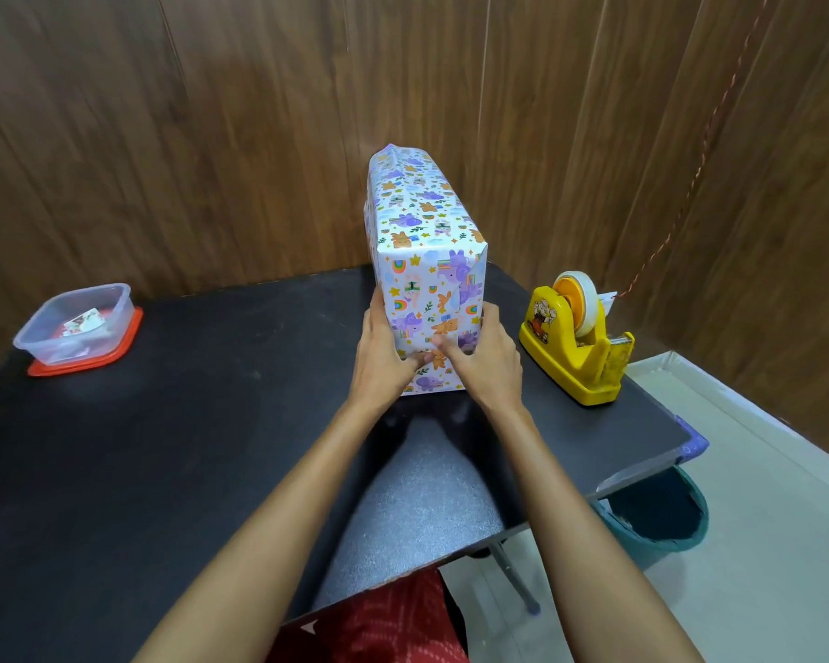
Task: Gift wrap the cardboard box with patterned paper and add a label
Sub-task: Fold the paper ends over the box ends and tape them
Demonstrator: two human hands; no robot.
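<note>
While both hands clasp its near end at frame centre, the wrapped cardboard box (427,251) stands on the dark surface (187,423), long axis running away toward the wall. The left hand (384,356) and right hand (486,358) wrap its side edges, thumbs pressing the end fold. The likely labels sit in the plastic tub (58,351) at far left, nearer the left hand. The box hides the fingertips and the far end.

Left hand (383,361), right hand (485,360): fingertips out of sight round wrapped box (427,217) sides; paper under thumbs covered.
</note>
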